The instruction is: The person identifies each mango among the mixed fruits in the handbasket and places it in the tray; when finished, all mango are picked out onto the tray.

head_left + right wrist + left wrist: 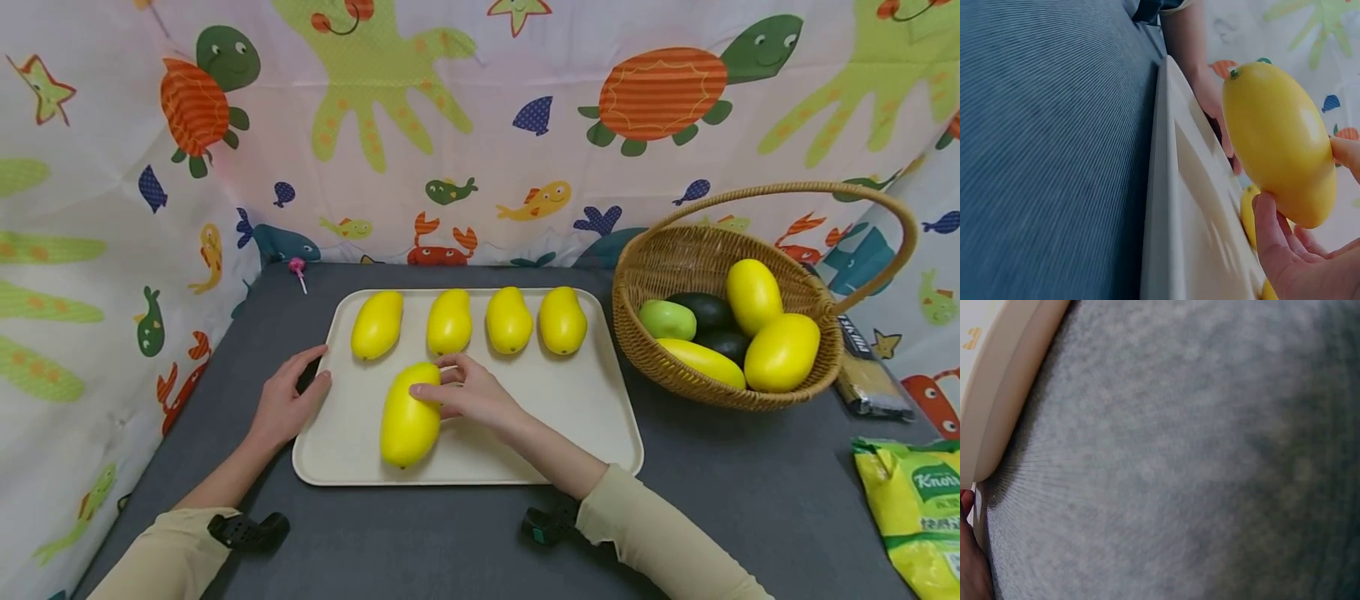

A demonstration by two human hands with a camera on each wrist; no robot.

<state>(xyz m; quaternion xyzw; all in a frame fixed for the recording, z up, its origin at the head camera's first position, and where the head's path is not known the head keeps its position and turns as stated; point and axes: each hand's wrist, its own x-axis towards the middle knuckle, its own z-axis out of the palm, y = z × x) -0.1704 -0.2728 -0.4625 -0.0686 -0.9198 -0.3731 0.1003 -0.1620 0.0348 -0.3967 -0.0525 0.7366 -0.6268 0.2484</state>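
My right hand [476, 396] holds a large yellow mango [408, 417] between thumb and fingers, above the front left part of the cream tray [525, 442]. In the right wrist view the same mango [1279, 137] is raised over the tray, its green-tipped end pointing away from the fingers [1266, 231]. My left hand [288, 400] rests at the tray's left rim, fingers fairly straight and thumb touching the edge. Behind the held fruit, several smaller yellow mangoes [450, 323] lie in a row along the tray's far side. Only a sliver of the left hand [971, 562] shows in its wrist view.
A wicker basket [637, 354] with a tall handle stands right of the tray, holding yellow, green and dark fruits. A yellow-green packet [911, 517] and a clear-wrapped pack [873, 387] lie at the right. A pink lollipop [297, 267] lies at the back left.
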